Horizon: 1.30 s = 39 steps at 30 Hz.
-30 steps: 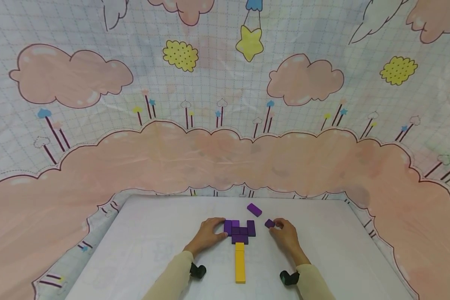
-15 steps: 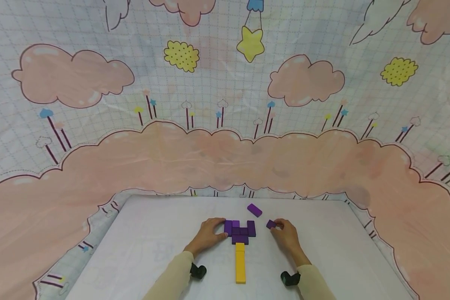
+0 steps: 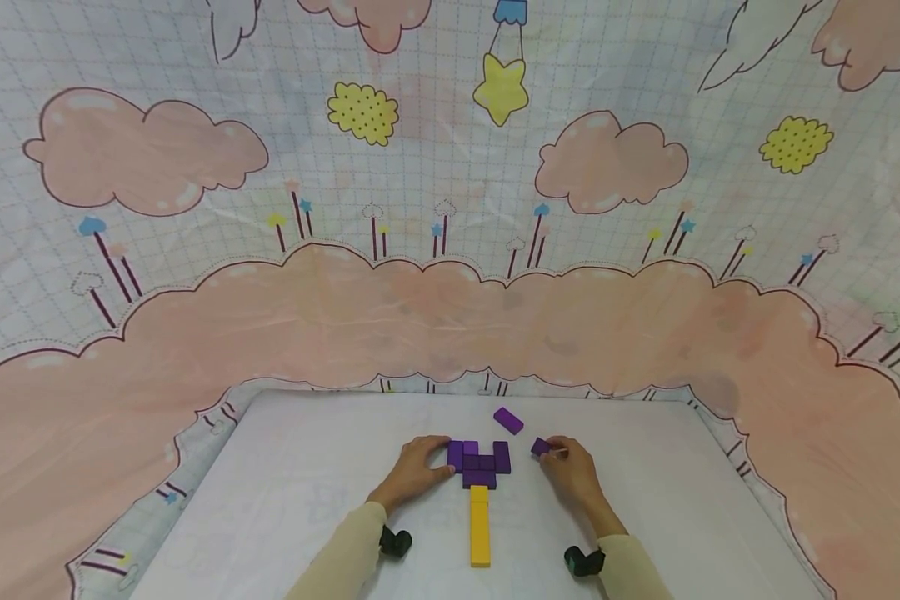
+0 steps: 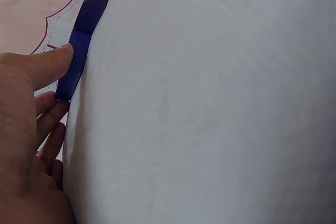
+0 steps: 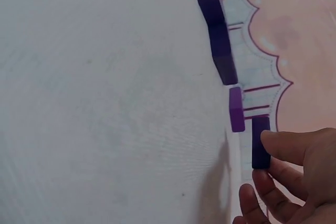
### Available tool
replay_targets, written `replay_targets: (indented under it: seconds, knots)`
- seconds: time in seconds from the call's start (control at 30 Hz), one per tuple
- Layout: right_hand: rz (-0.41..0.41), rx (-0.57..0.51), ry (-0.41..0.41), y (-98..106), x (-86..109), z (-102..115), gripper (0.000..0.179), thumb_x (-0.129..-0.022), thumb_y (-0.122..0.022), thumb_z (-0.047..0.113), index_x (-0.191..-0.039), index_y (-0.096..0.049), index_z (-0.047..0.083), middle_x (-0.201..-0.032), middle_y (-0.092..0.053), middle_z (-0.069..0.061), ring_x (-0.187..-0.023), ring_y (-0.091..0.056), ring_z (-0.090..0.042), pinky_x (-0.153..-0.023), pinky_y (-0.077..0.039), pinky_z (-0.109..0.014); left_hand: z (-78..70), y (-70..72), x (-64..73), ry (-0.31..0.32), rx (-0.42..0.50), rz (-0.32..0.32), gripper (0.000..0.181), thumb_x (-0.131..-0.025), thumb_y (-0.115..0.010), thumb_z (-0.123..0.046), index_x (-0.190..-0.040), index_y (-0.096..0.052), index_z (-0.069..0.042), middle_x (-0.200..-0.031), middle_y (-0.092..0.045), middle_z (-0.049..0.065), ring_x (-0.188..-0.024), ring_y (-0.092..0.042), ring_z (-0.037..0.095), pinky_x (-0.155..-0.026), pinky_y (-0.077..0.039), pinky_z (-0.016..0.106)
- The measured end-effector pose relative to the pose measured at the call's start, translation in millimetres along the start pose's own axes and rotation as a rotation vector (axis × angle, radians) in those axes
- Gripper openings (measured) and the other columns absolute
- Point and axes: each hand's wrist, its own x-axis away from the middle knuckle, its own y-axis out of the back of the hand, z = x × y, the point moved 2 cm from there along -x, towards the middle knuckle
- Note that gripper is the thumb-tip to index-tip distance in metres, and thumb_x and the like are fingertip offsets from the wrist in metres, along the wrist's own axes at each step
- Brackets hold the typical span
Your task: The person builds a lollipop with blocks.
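In the head view, my left hand (image 3: 414, 472) holds the ends of an upright dark purple block (image 3: 455, 456) between thumb and fingers, at the left edge of a flat purple group. The left wrist view has the thumb (image 4: 55, 64) against this group's near side. My right hand (image 3: 574, 473) pinches a separate dark purple block (image 5: 261, 142), thumb on one face and fingertips behind. That block is right of the group, apart from it. The group also has a lower crosswise block (image 3: 480, 479) and a right upright block (image 3: 502, 457), with a gap at its top.
A yellow strip (image 3: 480, 533) runs from the group toward me. Behind the group, a loose brighter purple block (image 3: 508, 420) lies at a slant. The white table (image 3: 307, 467) ends at a cartoon-printed cloth (image 3: 450, 317). Dark devices (image 3: 397, 543) sit on both wrists.
My right wrist has shifted slightly rightward and toward me, its block still pinched. The left hand and the laid blocks stay in place.
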Motion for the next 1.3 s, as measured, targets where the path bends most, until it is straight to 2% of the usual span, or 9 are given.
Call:
replay_targets:
  seconds: [0.13, 0.33, 0.53, 0.77, 1.03, 1.3]
  knots:
    - [-0.001, -0.022, 0.013, 4.4, 3.3, 7.5, 0.033, -0.092, -0.064, 0.012, -0.123, -0.062, 0.001, -0.119, -0.065, -0.019, -0.106, -0.059, -0.031, -0.092, -0.053, -0.045, -0.7, 0.5, 0.5, 0.008, 0.004, 0.005, 0.057, -0.089, -0.07, -0.035, -0.139, -0.054, -0.012, -0.143, -0.055, 0.01, -0.136, -0.043, 0.034, -0.117, -0.03, 0.055]
    - [-0.028, -0.008, 0.093, 8.3, 4.7, 15.5, 0.031, -0.09, -0.068, 0.01, -0.119, -0.064, 0.001, -0.115, -0.067, -0.019, -0.104, -0.061, -0.031, -0.087, -0.052, -0.04, -1.9, 1.3, 1.1, 0.007, -0.006, 0.004, 0.056, -0.088, -0.071, -0.034, -0.138, -0.055, -0.012, -0.142, -0.055, 0.009, -0.136, -0.044, 0.034, -0.116, -0.031, 0.056]
    - [-0.022, -0.019, 0.12, 6.4, 5.3, 24.1, 0.031, -0.089, -0.07, 0.011, -0.118, -0.066, 0.003, -0.116, -0.067, -0.017, -0.107, -0.061, -0.032, -0.09, -0.051, -0.043, -1.6, 0.9, 0.6, 0.009, -0.007, 0.006, 0.056, -0.089, -0.071, -0.033, -0.138, -0.054, -0.012, -0.143, -0.055, 0.009, -0.136, -0.044, 0.033, -0.117, -0.03, 0.055]
    - [-0.026, -0.034, 0.143, 2.2, 5.9, 33.6, 0.03, -0.088, -0.07, 0.01, -0.117, -0.067, 0.004, -0.117, -0.067, -0.016, -0.107, -0.062, -0.033, -0.091, -0.051, -0.045, -2.3, 1.6, 0.4, -0.004, -0.006, 0.002, 0.057, -0.088, -0.071, -0.033, -0.138, -0.055, -0.01, -0.142, -0.055, 0.011, -0.135, -0.044, 0.034, -0.116, -0.03, 0.056]
    - [-0.024, -0.05, 0.187, -6.6, 6.9, 42.0, 0.03, -0.088, -0.069, 0.007, -0.118, -0.067, 0.003, -0.118, -0.067, -0.018, -0.106, -0.063, -0.034, -0.093, -0.05, -0.051, -0.6, 1.2, -0.3, 0.013, 0.001, 0.006, 0.056, -0.089, -0.07, -0.034, -0.139, -0.054, -0.013, -0.144, -0.055, 0.009, -0.137, -0.043, 0.033, -0.117, -0.03, 0.055]
    - [-0.011, -0.051, 0.19, -16.0, 6.7, 46.2, 0.031, -0.089, -0.069, 0.008, -0.119, -0.066, 0.005, -0.121, -0.066, -0.017, -0.107, -0.062, -0.033, -0.093, -0.051, -0.051, -0.9, 0.3, -1.0, -0.018, -0.003, -0.003, 0.057, -0.088, -0.071, -0.033, -0.137, -0.055, -0.009, -0.141, -0.056, 0.011, -0.135, -0.045, 0.033, -0.116, -0.03, 0.056]
